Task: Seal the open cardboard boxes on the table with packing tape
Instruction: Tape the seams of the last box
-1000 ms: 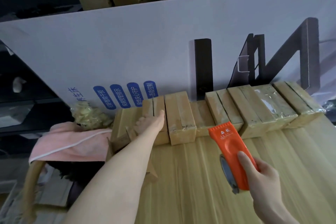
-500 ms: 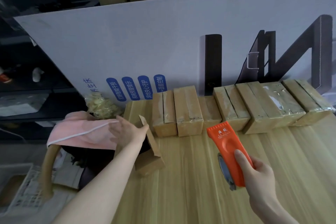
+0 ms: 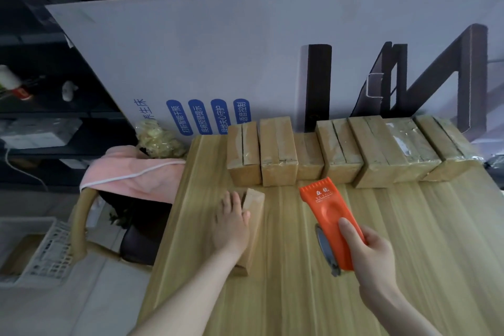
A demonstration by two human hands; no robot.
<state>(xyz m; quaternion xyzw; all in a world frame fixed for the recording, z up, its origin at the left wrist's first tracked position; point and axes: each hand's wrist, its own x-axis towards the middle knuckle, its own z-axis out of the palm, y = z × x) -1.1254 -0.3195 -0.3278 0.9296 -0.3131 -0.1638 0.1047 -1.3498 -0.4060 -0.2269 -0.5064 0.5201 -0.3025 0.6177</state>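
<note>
A small brown cardboard box (image 3: 254, 206) lies on the wooden table (image 3: 425, 240) near its left edge. My left hand (image 3: 231, 226) rests flat on top of it, fingers stretched toward the far end. My right hand (image 3: 373, 262) grips an orange tape dispenser (image 3: 328, 213) with a roll of tape under it; it hovers just right of the box with its toothed end pointing away from me. Several more brown boxes (image 3: 278, 155) stand in a row at the back of the table, some with shiny tape over them.
A large white printed board (image 3: 272, 57) leans upright behind the row. Left of the table are a pink cloth (image 3: 136, 172) draped over a dark seat, a bag of pale yellow pieces (image 3: 161, 140) and a white crate (image 3: 46, 251) on the floor.
My left hand took the small box from the left end of the row, carried it toward me and set it flat on the table. The dispenser barely moved.
</note>
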